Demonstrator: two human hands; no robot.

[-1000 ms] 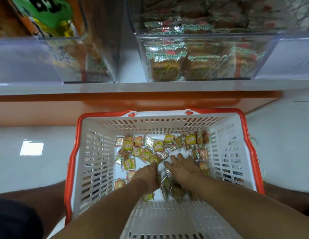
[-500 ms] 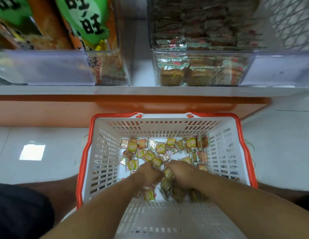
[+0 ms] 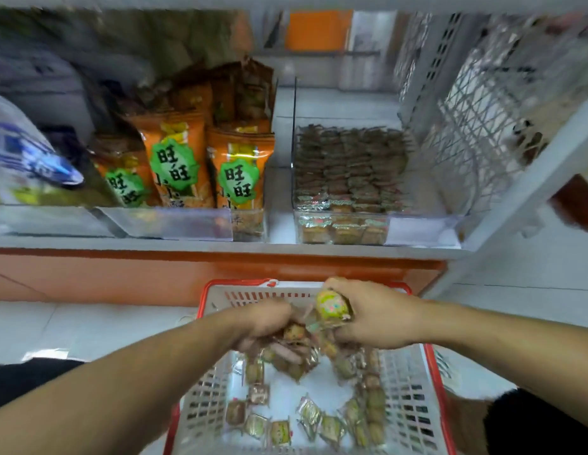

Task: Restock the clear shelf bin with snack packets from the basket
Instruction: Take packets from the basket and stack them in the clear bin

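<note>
Head view, blurry | we see white shelf (image 3: 220,246) with clear plastic bin (image 3: 368,224) stacked with packets | slotted white basket (image 3: 414,405), red rim | left hand (image 3: 266,326) and right hand (image 3: 378,320) cupped together gripping crinkly square snack packets (image 3: 305,336) above basket | loose packets (image 3: 319,421) on basket floor

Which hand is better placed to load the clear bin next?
Right, probably. The right hand grips snack packets almost directly below the clear bin; the left hand, also holding packets, sits further left.
</note>
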